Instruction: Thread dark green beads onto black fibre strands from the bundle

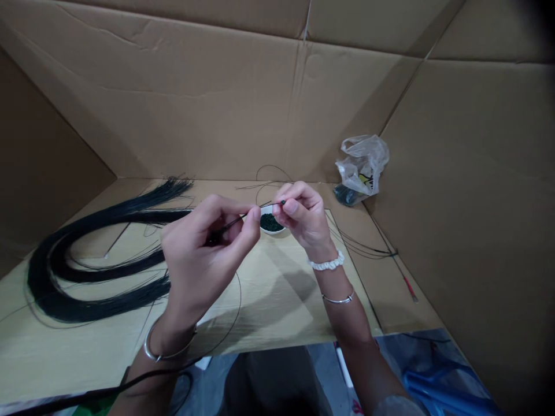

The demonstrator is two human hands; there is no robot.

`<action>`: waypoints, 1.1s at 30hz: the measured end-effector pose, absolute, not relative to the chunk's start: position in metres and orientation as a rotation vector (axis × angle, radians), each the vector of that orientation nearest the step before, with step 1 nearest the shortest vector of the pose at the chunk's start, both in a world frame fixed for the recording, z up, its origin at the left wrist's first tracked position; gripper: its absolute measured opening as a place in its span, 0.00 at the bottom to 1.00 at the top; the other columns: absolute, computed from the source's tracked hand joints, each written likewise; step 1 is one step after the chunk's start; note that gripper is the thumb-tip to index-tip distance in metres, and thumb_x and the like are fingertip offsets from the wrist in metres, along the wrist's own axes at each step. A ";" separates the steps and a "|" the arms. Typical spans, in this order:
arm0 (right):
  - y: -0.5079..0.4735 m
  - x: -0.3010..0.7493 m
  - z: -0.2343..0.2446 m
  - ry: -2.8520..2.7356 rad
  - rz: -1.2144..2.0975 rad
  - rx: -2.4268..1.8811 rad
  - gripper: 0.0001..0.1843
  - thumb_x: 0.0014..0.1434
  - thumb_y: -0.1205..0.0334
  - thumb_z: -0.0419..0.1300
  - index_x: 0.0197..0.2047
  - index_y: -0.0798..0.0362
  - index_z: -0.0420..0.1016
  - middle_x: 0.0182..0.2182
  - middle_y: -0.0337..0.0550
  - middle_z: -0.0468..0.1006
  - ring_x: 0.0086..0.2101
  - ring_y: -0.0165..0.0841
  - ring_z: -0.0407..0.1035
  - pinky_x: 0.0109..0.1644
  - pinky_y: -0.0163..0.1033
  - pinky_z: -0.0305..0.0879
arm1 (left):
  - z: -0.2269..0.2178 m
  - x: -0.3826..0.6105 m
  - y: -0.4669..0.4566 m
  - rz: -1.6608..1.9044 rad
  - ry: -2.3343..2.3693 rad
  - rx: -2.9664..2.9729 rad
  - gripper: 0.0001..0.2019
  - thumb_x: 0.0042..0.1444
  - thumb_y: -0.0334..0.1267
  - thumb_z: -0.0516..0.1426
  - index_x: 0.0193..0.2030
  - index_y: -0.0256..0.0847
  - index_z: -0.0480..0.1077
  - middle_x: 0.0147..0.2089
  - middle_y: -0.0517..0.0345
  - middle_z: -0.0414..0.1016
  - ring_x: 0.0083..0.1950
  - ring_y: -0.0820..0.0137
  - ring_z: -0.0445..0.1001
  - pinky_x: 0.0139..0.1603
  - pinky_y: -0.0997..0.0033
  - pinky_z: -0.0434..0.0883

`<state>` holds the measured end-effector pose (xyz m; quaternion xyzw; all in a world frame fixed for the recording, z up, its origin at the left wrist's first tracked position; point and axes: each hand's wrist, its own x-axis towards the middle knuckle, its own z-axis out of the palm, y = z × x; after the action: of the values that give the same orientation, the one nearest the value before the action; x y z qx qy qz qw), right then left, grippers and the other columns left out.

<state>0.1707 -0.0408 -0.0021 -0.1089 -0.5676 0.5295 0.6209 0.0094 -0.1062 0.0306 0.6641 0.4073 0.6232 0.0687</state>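
Note:
My left hand (203, 254) pinches a thin dark wire (243, 217) between thumb and fingers, its end pointing right. My right hand (303, 216) is closed in a pinch at the wire's tip, holding a tiny dark bead (283, 202) against it. Just behind and below the hands stands a small white bowl (272, 224) filled with dark green beads. The wire loops down under my left wrist across the wooden tabletop (269, 300).
A large bundle of dark wires (87, 260) curves across the left of the table. A crumpled plastic bag (362, 167) lies at the back right corner. Loose wires (359, 245) trail to the right. Cardboard walls (217, 104) enclose the table on three sides.

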 end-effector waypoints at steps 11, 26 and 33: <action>-0.042 0.169 -0.001 -1.279 1.220 -0.241 0.08 0.58 0.56 0.71 0.34 0.50 0.79 0.28 0.33 0.78 0.22 0.20 0.65 0.23 0.27 0.59 | 0.029 0.011 -0.106 1.887 1.240 1.995 0.04 0.58 0.34 0.66 0.33 0.42 0.76 0.24 0.66 0.68 0.24 0.79 0.64 0.23 0.76 0.61; -0.043 0.168 -0.002 -1.267 1.223 -0.285 0.10 0.58 0.53 0.71 0.34 0.49 0.78 0.28 0.33 0.76 0.23 0.21 0.66 0.22 0.28 0.58 | 0.031 0.009 -0.107 1.860 1.249 2.041 0.04 0.58 0.34 0.66 0.34 0.43 0.75 0.24 0.67 0.67 0.23 0.79 0.61 0.23 0.75 0.59; -0.043 0.168 -0.003 -1.275 1.233 -0.254 0.08 0.60 0.55 0.70 0.35 0.49 0.78 0.28 0.33 0.77 0.23 0.20 0.65 0.22 0.27 0.58 | 0.030 0.011 -0.107 1.884 1.258 2.003 0.04 0.58 0.34 0.66 0.33 0.43 0.76 0.24 0.66 0.69 0.24 0.78 0.64 0.23 0.75 0.60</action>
<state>0.1679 -0.0426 -0.0029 -0.1107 -0.5554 0.5372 0.6250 0.0107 -0.1071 0.0303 0.6614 0.4152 0.6219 0.0587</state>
